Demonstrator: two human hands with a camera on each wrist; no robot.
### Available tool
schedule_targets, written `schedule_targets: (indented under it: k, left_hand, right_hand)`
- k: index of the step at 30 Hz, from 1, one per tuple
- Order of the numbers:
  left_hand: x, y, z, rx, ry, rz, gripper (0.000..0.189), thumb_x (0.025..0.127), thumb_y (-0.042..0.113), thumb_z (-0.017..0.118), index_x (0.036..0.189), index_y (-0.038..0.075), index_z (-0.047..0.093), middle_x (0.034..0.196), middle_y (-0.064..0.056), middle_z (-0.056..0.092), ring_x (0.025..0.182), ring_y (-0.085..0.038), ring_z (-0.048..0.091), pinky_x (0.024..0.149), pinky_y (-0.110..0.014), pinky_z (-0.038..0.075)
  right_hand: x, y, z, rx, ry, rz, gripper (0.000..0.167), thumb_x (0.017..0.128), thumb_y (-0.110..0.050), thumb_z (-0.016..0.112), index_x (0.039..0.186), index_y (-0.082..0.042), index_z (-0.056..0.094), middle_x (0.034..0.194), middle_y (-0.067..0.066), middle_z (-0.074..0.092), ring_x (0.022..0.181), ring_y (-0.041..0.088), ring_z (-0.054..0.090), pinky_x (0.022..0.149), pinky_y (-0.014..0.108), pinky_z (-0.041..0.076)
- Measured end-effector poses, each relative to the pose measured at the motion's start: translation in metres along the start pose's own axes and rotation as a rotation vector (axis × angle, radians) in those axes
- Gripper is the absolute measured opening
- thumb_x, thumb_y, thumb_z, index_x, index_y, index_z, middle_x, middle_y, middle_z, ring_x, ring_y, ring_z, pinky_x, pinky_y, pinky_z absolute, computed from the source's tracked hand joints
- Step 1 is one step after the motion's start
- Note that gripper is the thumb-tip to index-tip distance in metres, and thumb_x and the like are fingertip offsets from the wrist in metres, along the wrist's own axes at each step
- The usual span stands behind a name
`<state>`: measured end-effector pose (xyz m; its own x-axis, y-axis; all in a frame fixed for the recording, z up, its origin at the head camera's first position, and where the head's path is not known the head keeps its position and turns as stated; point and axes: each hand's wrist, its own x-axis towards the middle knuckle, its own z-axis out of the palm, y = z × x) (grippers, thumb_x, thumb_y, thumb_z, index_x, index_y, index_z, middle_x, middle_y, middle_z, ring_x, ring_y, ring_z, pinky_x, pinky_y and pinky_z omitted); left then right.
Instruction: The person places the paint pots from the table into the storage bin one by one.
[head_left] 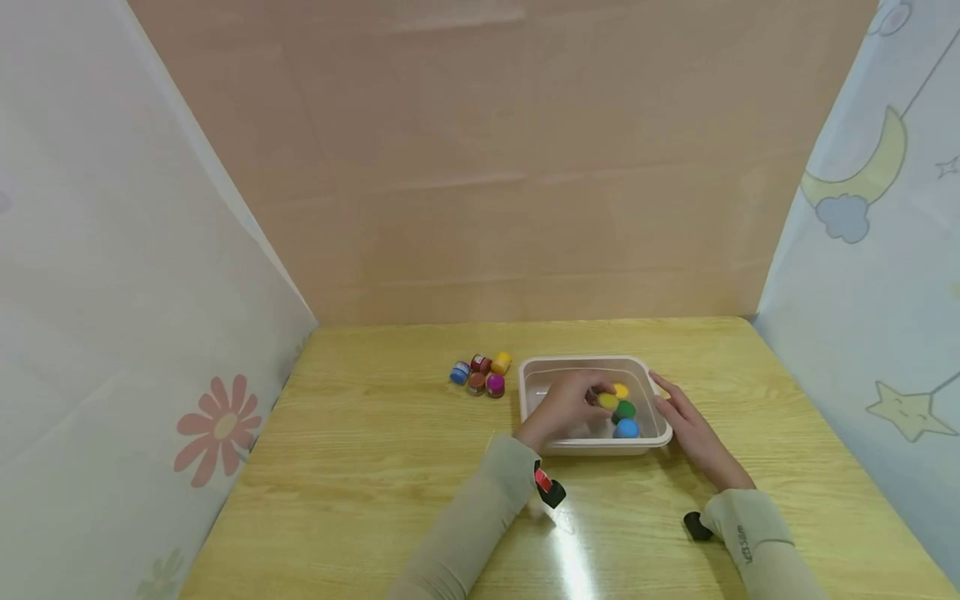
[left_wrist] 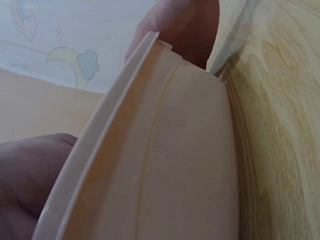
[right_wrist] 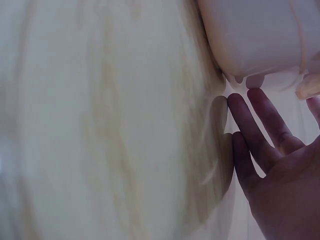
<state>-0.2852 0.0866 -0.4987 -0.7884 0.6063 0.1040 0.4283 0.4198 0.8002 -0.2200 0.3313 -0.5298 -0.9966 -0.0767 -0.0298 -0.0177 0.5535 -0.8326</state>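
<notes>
In the head view, a white plastic tray (head_left: 585, 363) sits on the table with several small jars inside. My left hand (head_left: 568, 400) reaches over its near left side, pinching a yellow-lidded jar (head_left: 608, 402) between thumb and fingers. Close to that jar lie another yellow jar (head_left: 621, 390), a green jar (head_left: 624, 410) and a blue jar (head_left: 627, 428). My right hand (head_left: 693, 429) rests against the tray's right end, fingers fairly straight. The right wrist view shows those fingers (right_wrist: 265, 120) spread beside the tray wall (right_wrist: 255, 40). In the left wrist view, the tray wall (left_wrist: 190, 150) hides the jars.
Left of the tray stands a loose group of small jars: blue (head_left: 461, 372), dark red (head_left: 481, 363), yellow (head_left: 501, 362), brown (head_left: 477, 383) and magenta (head_left: 496, 385). The wooden table (head_left: 360, 450) meets a brown back wall (head_left: 525, 208) and patterned side walls.
</notes>
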Motion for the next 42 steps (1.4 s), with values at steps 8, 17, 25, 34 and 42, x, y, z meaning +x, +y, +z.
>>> schedule_targets:
  k: [8, 17, 25, 34, 42]
  left_hand:
    - [-0.001, -0.001, 0.006, 0.094, -0.001, -0.029, 0.024, 0.087, 0.012, 0.084, 0.109, 0.018, 0.075, 0.106, 0.009, 0.064, 0.088, -0.001, 0.057, 0.079, -0.013, 0.049]
    - [-0.001, 0.000, 0.011, 0.214, 0.001, -0.049, 0.026, 0.086, 0.011, 0.085, 0.110, 0.020, 0.078, 0.112, 0.007, 0.063, 0.088, 0.000, 0.057, 0.078, -0.011, 0.049]
    - [0.002, -0.003, 0.013, 0.315, -0.008, -0.010, 0.028, 0.086, 0.015, 0.086, 0.111, 0.022, 0.078, 0.111, 0.007, 0.063, 0.088, -0.001, 0.053, 0.077, -0.010, 0.045]
    - [0.002, -0.007, 0.015, 0.406, -0.026, 0.005, 0.029, 0.088, 0.019, 0.084, 0.115, 0.024, 0.077, 0.127, 0.007, 0.064, 0.097, -0.002, 0.054, 0.082, -0.010, 0.045]
    - [0.002, -0.005, 0.014, 0.431, -0.026, 0.023, 0.030, 0.091, 0.019, 0.082, 0.120, 0.023, 0.075, 0.131, 0.004, 0.063, 0.114, -0.007, 0.058, 0.099, -0.016, 0.046]
  right_hand:
    - [0.001, 0.002, 0.000, -0.002, -0.001, 0.031, 0.063, 0.112, -0.050, 0.030, 0.168, -0.025, 0.015, 0.133, 0.024, 0.054, 0.111, 0.018, 0.053, 0.097, 0.041, 0.043]
    - [0.001, 0.000, 0.002, 0.000, -0.012, 0.036, 0.063, 0.113, -0.048, 0.030, 0.168, -0.023, 0.013, 0.136, 0.024, 0.053, 0.115, 0.023, 0.053, 0.097, 0.044, 0.044]
    - [0.000, -0.001, 0.001, 0.003, -0.014, 0.022, 0.064, 0.113, -0.049, 0.030, 0.168, -0.023, 0.013, 0.135, 0.024, 0.052, 0.114, 0.021, 0.053, 0.096, 0.041, 0.044]
    - [0.001, 0.000, 0.001, 0.017, -0.014, 0.012, 0.063, 0.112, -0.049, 0.030, 0.168, -0.024, 0.014, 0.136, 0.025, 0.053, 0.110, 0.009, 0.052, 0.097, 0.040, 0.044]
    - [0.002, 0.003, 0.000, 0.008, -0.014, 0.018, 0.062, 0.113, -0.048, 0.031, 0.168, -0.025, 0.013, 0.131, 0.024, 0.054, 0.107, 0.011, 0.053, 0.095, 0.042, 0.043]
